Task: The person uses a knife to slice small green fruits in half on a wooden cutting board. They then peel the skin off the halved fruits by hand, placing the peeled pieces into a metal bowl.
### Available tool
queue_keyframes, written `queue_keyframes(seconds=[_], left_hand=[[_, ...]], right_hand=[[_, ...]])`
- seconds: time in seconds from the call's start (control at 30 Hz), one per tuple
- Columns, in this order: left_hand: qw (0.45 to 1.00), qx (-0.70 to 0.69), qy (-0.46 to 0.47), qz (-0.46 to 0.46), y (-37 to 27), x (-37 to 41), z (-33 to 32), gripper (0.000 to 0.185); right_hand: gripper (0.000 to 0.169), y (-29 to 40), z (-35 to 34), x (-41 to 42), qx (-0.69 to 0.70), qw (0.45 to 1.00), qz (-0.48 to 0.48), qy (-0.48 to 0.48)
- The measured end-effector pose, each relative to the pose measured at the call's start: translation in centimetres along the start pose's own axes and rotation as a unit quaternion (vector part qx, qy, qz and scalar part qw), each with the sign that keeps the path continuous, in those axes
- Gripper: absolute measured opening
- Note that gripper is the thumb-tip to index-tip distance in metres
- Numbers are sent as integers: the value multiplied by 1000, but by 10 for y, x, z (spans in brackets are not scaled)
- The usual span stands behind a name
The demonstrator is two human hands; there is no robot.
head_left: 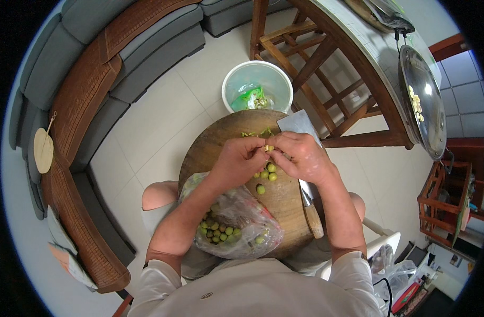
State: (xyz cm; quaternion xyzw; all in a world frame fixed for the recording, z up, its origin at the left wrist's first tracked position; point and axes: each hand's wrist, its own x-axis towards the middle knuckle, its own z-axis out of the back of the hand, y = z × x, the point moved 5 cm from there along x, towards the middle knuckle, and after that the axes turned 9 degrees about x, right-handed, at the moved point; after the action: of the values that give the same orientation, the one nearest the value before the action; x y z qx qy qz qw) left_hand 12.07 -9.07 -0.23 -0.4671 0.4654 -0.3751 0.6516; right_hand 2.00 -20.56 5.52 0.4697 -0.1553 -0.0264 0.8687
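Observation:
Both my hands meet above a round wooden board (287,214), their fingertips pinching a small pale yellow piece of fruit (269,148). My left hand (242,158) comes in from the left and my right hand (301,154) from the right. Several small round green fruits (272,167) lie just below the fingers. A clear plastic bag (242,233) holding many more green fruits rests on the board's near left part. Green scraps (251,134) lie behind my hands. On the right is a cleaver with a wooden handle (313,221); its broad metal blade (300,123) shows partly behind my right hand.
A white-rimmed tub (228,75) with green packaging and scraps stands on the floor beyond the board. A steel pan (428,115) holding pale pieces rests on the table (364,51) at right. Wooden stool legs (321,75) are below that table. A grey sofa (158,51) curves along the left.

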Motion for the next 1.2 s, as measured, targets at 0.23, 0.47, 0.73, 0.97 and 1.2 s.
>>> queue_keyframes(seconds=[0.23, 0.47, 0.73, 0.97, 1.2], left_hand=[[998, 50, -49, -11, -2, -1, 1, 16], [996, 70, -46, -20, 1, -1, 1, 21], [994, 33, -98, -37, -7, -2, 1, 9], [988, -96, -118, 23, -6, -5, 2, 13], [967, -238, -81, 50, 0, -2, 10, 13]], right_hand=[[19, 3, -2, 2, -8, 1000, 8, -2], [19, 2, -4, 0, -20, 1000, 12, -7], [20, 4, -4, 0, -18, 999, 32, -27], [20, 2, 7, 3, 87, 994, -27, -55], [19, -8, -1, 2, 146, 985, -37, -90]])
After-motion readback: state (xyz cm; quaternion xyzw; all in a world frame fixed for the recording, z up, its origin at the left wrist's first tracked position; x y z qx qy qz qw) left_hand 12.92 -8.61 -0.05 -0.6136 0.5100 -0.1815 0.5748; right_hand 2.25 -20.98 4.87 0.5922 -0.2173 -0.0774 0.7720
